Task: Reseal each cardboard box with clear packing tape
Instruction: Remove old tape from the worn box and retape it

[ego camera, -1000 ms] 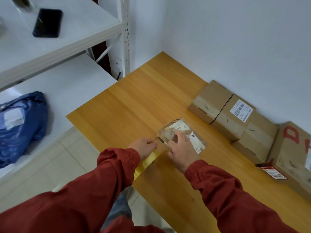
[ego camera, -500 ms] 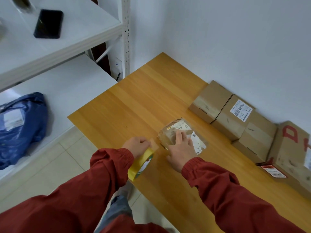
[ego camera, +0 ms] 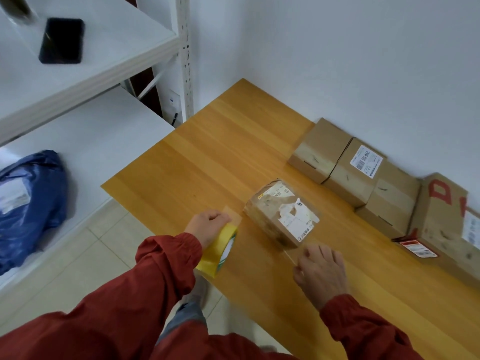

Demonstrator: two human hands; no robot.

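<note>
The left hand (ego camera: 207,224), lower centre of the frame, is curled round a yellow tape roll (ego camera: 220,252) at the near edge of the desk (ego camera: 207,152), with a short tab of tape showing past its knuckles. The right hand (ego camera: 320,274), lower right of centre, is spread and relaxed and grips nothing. Whether its fingertips press a clear strip I cannot tell. The small box (ego camera: 281,214) sits on the desk just above and between the hands, its long axis running from upper left to lower right. The roll lies off its left end and the right hand is nearer its lower corner, so the tape would likely be drawn along that diagonal. More boxes (ego camera: 361,170) line the wall at right.
</note>
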